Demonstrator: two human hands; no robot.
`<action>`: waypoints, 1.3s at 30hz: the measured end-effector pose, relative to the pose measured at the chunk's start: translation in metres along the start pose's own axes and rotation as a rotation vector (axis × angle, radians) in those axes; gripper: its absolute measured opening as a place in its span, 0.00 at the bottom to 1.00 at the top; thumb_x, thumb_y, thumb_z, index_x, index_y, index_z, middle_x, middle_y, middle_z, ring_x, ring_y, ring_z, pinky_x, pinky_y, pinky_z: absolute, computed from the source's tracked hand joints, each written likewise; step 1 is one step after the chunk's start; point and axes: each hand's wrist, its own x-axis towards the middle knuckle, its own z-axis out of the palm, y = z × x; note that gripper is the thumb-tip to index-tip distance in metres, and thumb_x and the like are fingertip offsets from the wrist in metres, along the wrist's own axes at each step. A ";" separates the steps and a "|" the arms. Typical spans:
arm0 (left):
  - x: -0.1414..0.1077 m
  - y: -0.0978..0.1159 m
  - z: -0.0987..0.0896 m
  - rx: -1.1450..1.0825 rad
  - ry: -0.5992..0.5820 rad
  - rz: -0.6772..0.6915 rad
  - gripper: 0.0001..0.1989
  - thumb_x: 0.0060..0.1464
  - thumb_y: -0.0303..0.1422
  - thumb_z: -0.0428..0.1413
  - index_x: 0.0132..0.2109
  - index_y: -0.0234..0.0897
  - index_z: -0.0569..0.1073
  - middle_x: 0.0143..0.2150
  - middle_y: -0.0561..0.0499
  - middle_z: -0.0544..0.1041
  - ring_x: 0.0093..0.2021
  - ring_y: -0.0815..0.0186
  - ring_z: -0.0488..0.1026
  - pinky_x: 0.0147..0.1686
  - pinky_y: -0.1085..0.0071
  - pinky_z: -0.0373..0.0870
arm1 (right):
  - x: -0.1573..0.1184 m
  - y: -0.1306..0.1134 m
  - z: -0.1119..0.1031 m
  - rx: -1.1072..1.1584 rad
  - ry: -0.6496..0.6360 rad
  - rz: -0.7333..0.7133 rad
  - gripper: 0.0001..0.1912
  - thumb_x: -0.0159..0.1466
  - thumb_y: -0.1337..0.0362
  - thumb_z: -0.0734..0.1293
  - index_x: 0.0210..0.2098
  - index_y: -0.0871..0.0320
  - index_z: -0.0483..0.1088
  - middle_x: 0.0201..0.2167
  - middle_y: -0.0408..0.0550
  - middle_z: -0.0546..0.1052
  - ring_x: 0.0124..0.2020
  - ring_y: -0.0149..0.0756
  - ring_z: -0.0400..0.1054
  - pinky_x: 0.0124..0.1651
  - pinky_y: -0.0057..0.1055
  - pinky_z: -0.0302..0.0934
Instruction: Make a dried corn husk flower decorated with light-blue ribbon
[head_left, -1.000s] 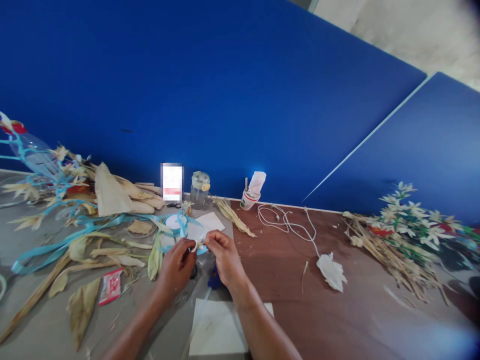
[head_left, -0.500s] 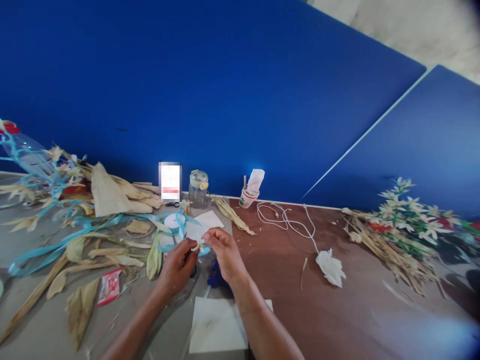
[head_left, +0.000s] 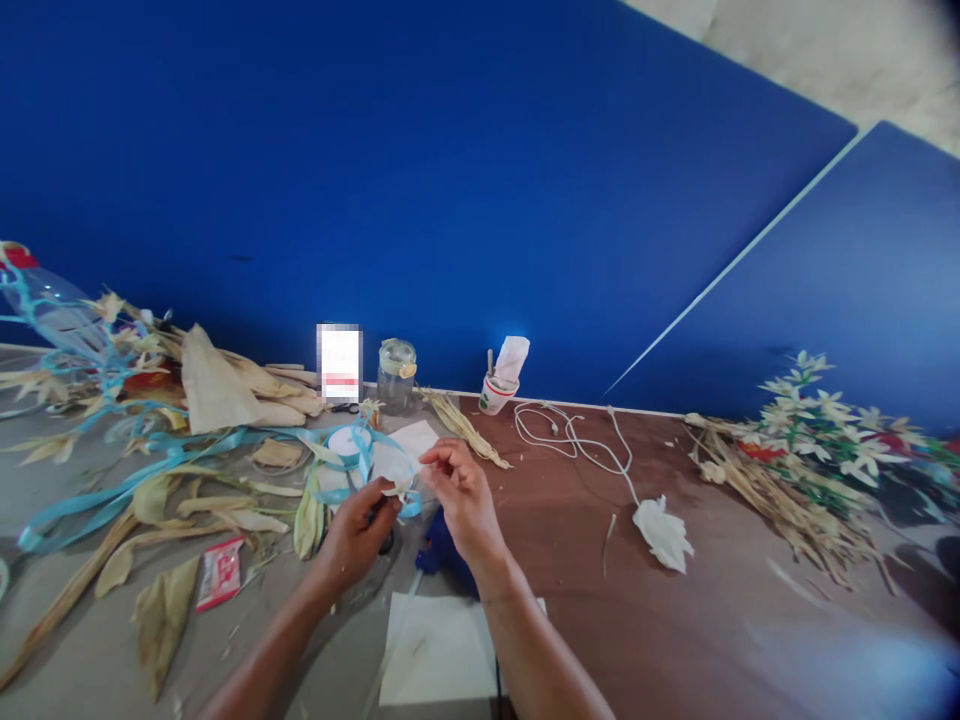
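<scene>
My left hand (head_left: 356,540) pinches a small pale flower (head_left: 400,488), which looks made of dried husk, between thumb and fingertips. Just to its right is my right hand (head_left: 466,500), fingers bent and slightly apart, close to the flower; I see nothing between them. Behind the flower, a light blue ribbon (head_left: 409,508) curls near my fingertips. A white ribbon spool (head_left: 346,442) stands beyond my left hand, beside a white paper sheet (head_left: 401,450). Below my right wrist lies a dark blue object (head_left: 442,555), partly hidden.
Dried husks (head_left: 169,610) and a red-and-white packet (head_left: 220,572) lie on the left. A glass jar (head_left: 397,378) and a cup (head_left: 496,396) stand at the back. A white cable (head_left: 577,440), crumpled tissue (head_left: 663,534) and white artificial flowers (head_left: 825,410) lie rightward. Another white sheet (head_left: 431,655) lies in front.
My right hand has drawn slightly up and right from the flower, and its fingers have loosened. The left hand keeps its pinch on the flower almost in place.
</scene>
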 end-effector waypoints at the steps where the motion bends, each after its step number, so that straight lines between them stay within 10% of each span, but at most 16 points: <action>1: 0.000 0.000 0.000 -0.008 -0.003 0.000 0.11 0.56 0.38 0.49 0.33 0.36 0.70 0.25 0.54 0.67 0.29 0.68 0.66 0.29 0.73 0.63 | -0.001 -0.005 -0.002 -0.067 -0.047 -0.054 0.04 0.55 0.65 0.67 0.30 0.55 0.75 0.36 0.46 0.69 0.39 0.36 0.63 0.44 0.32 0.58; 10: 0.001 0.004 -0.002 0.005 -0.055 0.050 0.11 0.57 0.33 0.48 0.30 0.35 0.70 0.28 0.52 0.69 0.30 0.68 0.66 0.33 0.72 0.64 | -0.006 -0.014 0.000 -0.461 -0.182 -0.194 0.05 0.56 0.72 0.68 0.29 0.56 0.75 0.37 0.47 0.70 0.46 0.39 0.62 0.52 0.36 0.55; 23: 0.001 0.003 -0.002 -0.005 -0.032 0.032 0.11 0.56 0.37 0.50 0.29 0.36 0.69 0.25 0.53 0.68 0.31 0.66 0.67 0.32 0.72 0.65 | -0.003 -0.016 -0.011 -0.284 -0.173 -0.182 0.07 0.59 0.70 0.65 0.32 0.55 0.76 0.37 0.47 0.71 0.45 0.37 0.64 0.50 0.36 0.57; 39: 0.001 0.013 -0.003 0.129 -0.036 0.107 0.10 0.55 0.30 0.47 0.28 0.36 0.68 0.25 0.54 0.67 0.27 0.69 0.61 0.28 0.73 0.59 | -0.010 -0.025 -0.010 -0.964 -0.282 -0.507 0.06 0.61 0.71 0.64 0.32 0.55 0.71 0.33 0.45 0.71 0.43 0.39 0.58 0.44 0.38 0.47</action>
